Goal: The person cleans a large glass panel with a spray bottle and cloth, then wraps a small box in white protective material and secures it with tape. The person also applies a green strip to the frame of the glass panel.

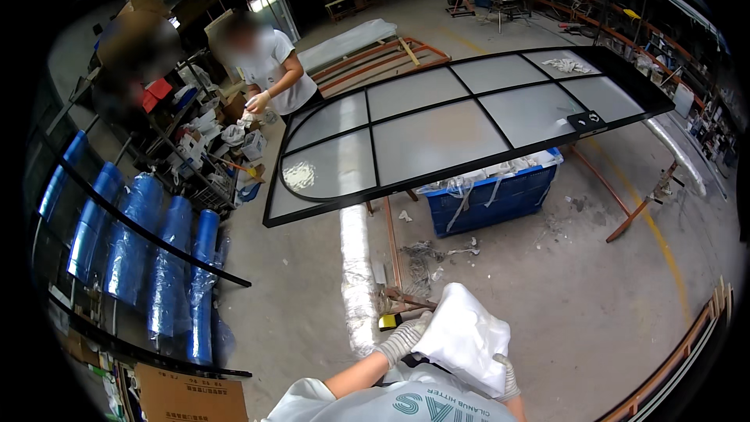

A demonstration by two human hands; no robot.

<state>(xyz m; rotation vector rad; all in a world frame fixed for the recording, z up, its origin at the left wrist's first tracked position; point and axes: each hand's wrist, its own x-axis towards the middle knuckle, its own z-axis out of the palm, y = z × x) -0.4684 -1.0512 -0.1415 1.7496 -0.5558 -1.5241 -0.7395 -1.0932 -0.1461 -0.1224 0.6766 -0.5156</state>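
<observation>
My left hand (402, 337), in a knit work glove, grips the left edge of a white cloth (466, 336) held low in front of my chest. My right hand (508, 379), also gloved, holds the cloth's lower right corner. Ahead lies a large black-framed door (461, 121) with frosted glass panes and an arched end, lying flat on supports above the floor. A crumpled white rag (568, 65) rests on its far pane and a small black lock plate (587, 120) sits near its right edge.
A blue crate (500, 195) stands under the door. A long foil-wrapped pipe (356, 273) lies on the concrete floor. Blue wrapped rolls (148, 242) stand at left behind black curved frames. Another person (269, 70) in gloves works at a cluttered shelf. Orange frames (383, 59) lie beyond.
</observation>
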